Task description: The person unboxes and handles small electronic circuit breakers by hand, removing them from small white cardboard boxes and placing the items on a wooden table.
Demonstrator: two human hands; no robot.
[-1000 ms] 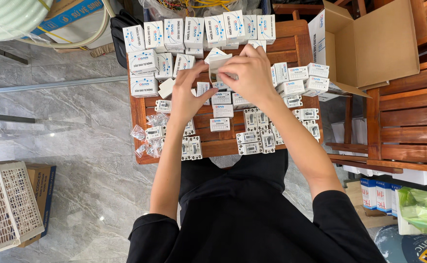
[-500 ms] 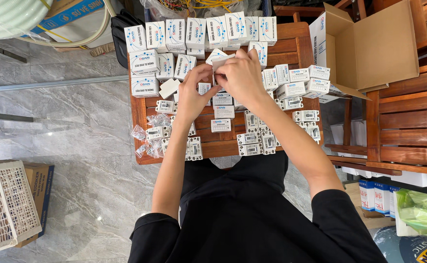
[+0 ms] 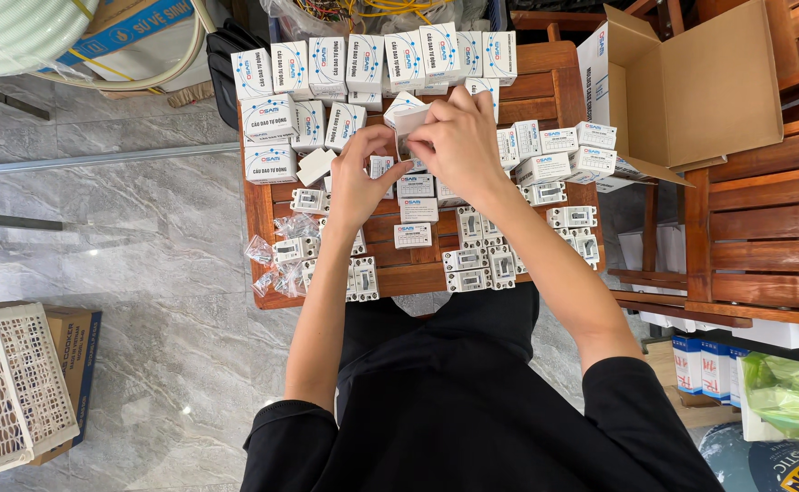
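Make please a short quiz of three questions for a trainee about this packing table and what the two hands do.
1. True or false: both hands hold the same small white box above the wooden table.
2. Where does the open cardboard carton stand, seen in the picture?
A. at the right of the table
B. on the floor at the lower left
C. on the person's lap
3. What lies loose on the near part of the table, in front of the standing boxes?

Key
1. True: the left hand and the right hand meet on the small white box.
2. A.
3. Small grey-white switch units and small clear bags.
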